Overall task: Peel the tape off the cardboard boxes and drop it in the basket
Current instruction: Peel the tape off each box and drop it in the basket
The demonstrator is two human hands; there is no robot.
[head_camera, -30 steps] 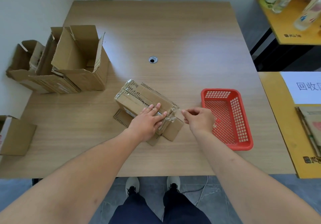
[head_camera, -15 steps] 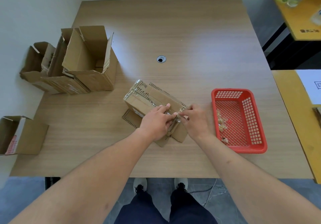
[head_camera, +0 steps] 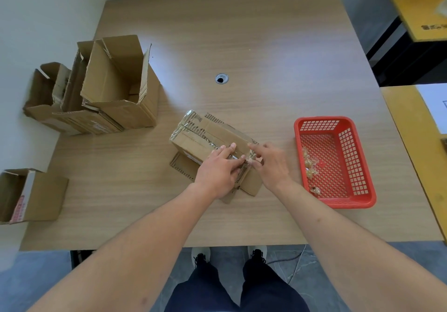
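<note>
The left hand [head_camera: 219,172] lies flat on the box [head_camera: 208,139], fingers straight and pressing its top near the right end. The right hand [head_camera: 272,164] is at that same end, its thumb and forefinger pinching a crumpled bit of clear tape [head_camera: 251,158] at the box's corner; the exact hold is hard to make out, since the fingertips are small and partly hidden behind the tape. The box lies at an angle on the table [head_camera: 266,45], in the middle near the front edge, with shiny tape running along its top seam and wrapped over its far left end.

Just right of the right hand sits the red basket [head_camera: 362,190], apart from the box, with a few wads of peeled tape [head_camera: 309,166] along its left side.

At the table's left stand open boxes [head_camera: 113,86] clustered together, and one more box [head_camera: 36,195] hangs over the front left corner.
</note>
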